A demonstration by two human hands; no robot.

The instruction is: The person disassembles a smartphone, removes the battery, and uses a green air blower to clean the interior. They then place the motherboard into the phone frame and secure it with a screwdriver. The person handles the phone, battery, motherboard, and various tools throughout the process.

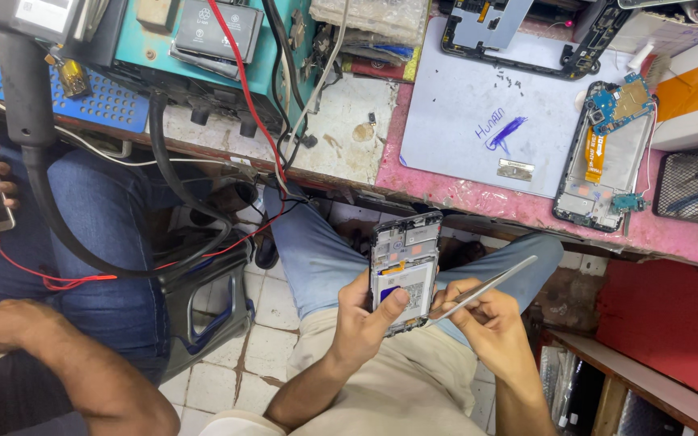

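Opened black-framed smartphone [404,270] with its back removed, held over the lap, below the pink tabletop [527,206].
Left hand [365,319] fingers clasp it steady, thumb across; right hand [486,319] fingers pinch slim metal tweezers [486,287] angled toward its exposed insides.

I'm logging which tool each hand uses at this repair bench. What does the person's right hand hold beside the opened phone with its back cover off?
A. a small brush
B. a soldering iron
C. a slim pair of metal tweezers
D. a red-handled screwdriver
C: the right hand grips slim metal tweezers pointing up and to the right, while the left hand holds the opened phone.
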